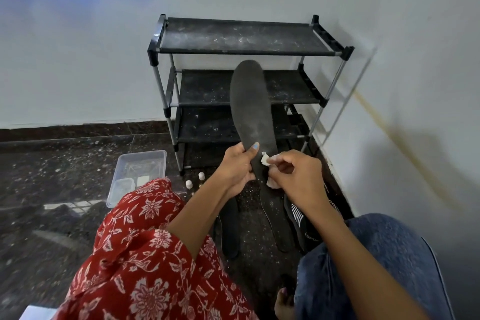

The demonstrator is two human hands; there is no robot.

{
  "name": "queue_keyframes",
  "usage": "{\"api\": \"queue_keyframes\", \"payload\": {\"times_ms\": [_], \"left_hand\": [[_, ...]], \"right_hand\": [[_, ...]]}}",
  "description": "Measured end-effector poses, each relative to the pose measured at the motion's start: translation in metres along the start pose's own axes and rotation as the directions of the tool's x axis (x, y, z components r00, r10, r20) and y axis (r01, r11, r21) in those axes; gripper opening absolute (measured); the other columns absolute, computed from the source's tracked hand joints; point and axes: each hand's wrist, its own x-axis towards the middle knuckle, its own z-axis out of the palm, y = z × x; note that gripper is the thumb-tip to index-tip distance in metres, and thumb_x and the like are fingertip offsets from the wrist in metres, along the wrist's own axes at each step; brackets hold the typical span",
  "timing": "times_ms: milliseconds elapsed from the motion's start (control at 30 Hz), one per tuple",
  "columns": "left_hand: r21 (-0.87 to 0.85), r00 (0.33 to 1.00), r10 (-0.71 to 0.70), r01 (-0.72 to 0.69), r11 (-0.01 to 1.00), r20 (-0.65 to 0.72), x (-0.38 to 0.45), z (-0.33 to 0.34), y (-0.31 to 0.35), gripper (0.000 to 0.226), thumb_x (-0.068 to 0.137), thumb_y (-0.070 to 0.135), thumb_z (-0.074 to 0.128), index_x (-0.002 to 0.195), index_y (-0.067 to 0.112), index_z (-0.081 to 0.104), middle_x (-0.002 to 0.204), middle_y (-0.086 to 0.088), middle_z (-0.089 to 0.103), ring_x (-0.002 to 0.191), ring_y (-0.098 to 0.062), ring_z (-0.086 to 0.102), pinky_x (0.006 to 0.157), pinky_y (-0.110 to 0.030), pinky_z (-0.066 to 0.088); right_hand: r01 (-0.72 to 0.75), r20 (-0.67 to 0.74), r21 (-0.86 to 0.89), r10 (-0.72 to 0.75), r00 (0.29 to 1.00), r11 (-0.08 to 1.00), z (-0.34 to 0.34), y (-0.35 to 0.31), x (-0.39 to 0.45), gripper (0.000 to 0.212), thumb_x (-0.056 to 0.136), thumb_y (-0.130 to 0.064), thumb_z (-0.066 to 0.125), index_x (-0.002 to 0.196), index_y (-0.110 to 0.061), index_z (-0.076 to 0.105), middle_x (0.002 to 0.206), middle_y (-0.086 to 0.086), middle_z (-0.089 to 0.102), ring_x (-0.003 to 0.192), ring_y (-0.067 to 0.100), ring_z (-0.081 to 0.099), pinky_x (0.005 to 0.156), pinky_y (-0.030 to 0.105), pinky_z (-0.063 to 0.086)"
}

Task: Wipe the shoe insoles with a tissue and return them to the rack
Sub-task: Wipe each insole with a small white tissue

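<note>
While the left hand grips one insole, the right hand pinches one tissue against it.

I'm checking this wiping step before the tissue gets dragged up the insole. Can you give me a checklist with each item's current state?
1. Left hand grips the long dark grey foam insole near its heel: ok.
2. Right hand pinches the crumpled white tissue: ok.
3. Tissue touches the insole surface: ok.
4. Insole surface clean: not ok, pale specks show.
5. Black three-tier metal-framed shoe rack has free shelf space for the return: ok, though dusty.
6. Other dark insoles on the floor already wiped: cannot tell.
</note>
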Motion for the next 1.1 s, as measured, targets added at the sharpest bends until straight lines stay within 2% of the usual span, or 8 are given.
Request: {"api": "queue_keyframes", "payload": {"times_ms": [100, 233, 400, 600, 767, 933, 1033, 1100], "left_hand": [[0.029, 1.0, -0.014, 0.015, 0.999, -0.011, 0.008, 0.001, 0.002, 0.021, 0.101, 0.016, 0.04, 0.111, 0.01, 0.057, 0.094, -0.006, 0.068, 0.084, -0.019, 0.067, 0.071, -0.035, 0.056], [0.04, 0.998, 0.001, 0.002, 0.999, -0.063, 0.02, -0.003, 0.002, 0.019, 0.1, 0.01, 0.041, 0.108, 0.005, 0.058, 0.094, -0.007, 0.067, 0.085, -0.018, 0.065, 0.07, -0.025, 0.056], [0.096, 0.999, -0.027, 0.03, 0.995, -0.032, 0.027, -0.007, 0.007, 0.017, 0.101, 0.016, 0.041, 0.1, 0.017, 0.058, 0.092, -0.005, 0.068, 0.082, -0.019, 0.066, 0.067, -0.038, 0.055], [0.045, 0.999, -0.015, 0.016, 0.999, -0.038, 0.029, -0.007, 0.005, 0.017, 0.1, 0.013, 0.042, 0.102, 0.013, 0.059, 0.098, -0.007, 0.067, 0.091, -0.021, 0.065, 0.081, -0.037, 0.054], [0.065, 1.0, -0.021, 0.021, 0.998, -0.014, 0.028, -0.009, 0.006, 0.018, 0.101, 0.016, 0.04, 0.102, 0.016, 0.058, 0.096, -0.006, 0.067, 0.085, -0.02, 0.066, 0.069, -0.04, 0.056], [0.045, 0.998, -0.01, 0.013, 0.999, -0.065, 0.028, -0.011, 0.003, 0.019, 0.1, 0.012, 0.041, 0.107, 0.01, 0.058, 0.097, -0.007, 0.067, 0.088, -0.019, 0.066, 0.075, -0.033, 0.056], [0.07, 0.998, -0.017, 0.021, 0.997, -0.055, 0.028, -0.014, 0.005, 0.018, 0.101, 0.016, 0.041, 0.105, 0.013, 0.058, 0.095, -0.006, 0.068, 0.085, -0.02, 0.066, 0.069, -0.037, 0.056], [0.075, 0.998, -0.021, 0.025, 0.997, -0.052, 0.027, -0.015, 0.006, 0.018, 0.101, 0.017, 0.041, 0.106, 0.013, 0.057, 0.095, -0.007, 0.068, 0.085, -0.02, 0.066, 0.068, -0.039, 0.056]], "right_hand": [[0.054, 0.019, -0.081, -0.052, 0.998, 0.995, 0.008, 0.0, -0.001, 0.019, 0.071, -0.002, 0.069, 0.085, -0.013, 0.074, 0.082, -0.003, 0.068, 0.066, 0.004, 0.062, 0.065, 0.017, 0.051], [0.113, 0.298, -0.131, -0.07, 0.952, 0.985, 0.014, -0.002, -0.003, 0.015, 0.068, -0.004, 0.07, 0.079, -0.014, 0.075, 0.079, -0.002, 0.068, 0.062, 0.009, 0.061, 0.065, 0.022, 0.05], [0.078, -0.074, -0.123, -0.087, 0.993, 0.989, 0.003, 0.007, 0.014, 0.017, 0.072, 0.0, 0.068, 0.087, -0.007, 0.074, 0.084, 0.004, 0.068, 0.066, 0.013, 0.065, 0.067, 0.025, 0.053], [0.122, 0.226, -0.169, -0.082, 0.971, 0.978, 0.017, 0.004, 0.004, 0.015, 0.07, -0.004, 0.069, 0.083, -0.01, 0.074, 0.08, 0.004, 0.068, 0.063, 0.014, 0.063, 0.065, 0.031, 0.053], [0.005, -0.081, -0.217, -0.023, 0.996, 0.976, 0.01, 0.007, 0.015, 0.019, 0.072, -0.003, 0.069, 0.089, -0.008, 0.074, 0.086, 0.004, 0.068, 0.07, 0.011, 0.06, 0.069, 0.018, 0.044], [0.1, 0.259, -0.16, -0.056, 0.964, 0.982, 0.019, 0.001, 0.004, 0.015, 0.069, -0.004, 0.071, 0.082, -0.01, 0.075, 0.082, 0.003, 0.069, 0.064, 0.011, 0.063, 0.065, 0.021, 0.052], [0.024, 0.012, -0.139, -0.023, 1.0, 0.99, 0.015, 0.006, 0.014, 0.016, 0.071, -0.002, 0.069, 0.085, -0.008, 0.074, 0.083, 0.004, 0.069, 0.066, 0.012, 0.064, 0.066, 0.025, 0.054], [0.017, -0.037, -0.169, -0.023, 0.999, 0.985, 0.016, 0.006, 0.016, 0.018, 0.073, -0.002, 0.068, 0.089, -0.008, 0.074, 0.087, 0.005, 0.069, 0.071, 0.013, 0.064, 0.071, 0.027, 0.054]]}}
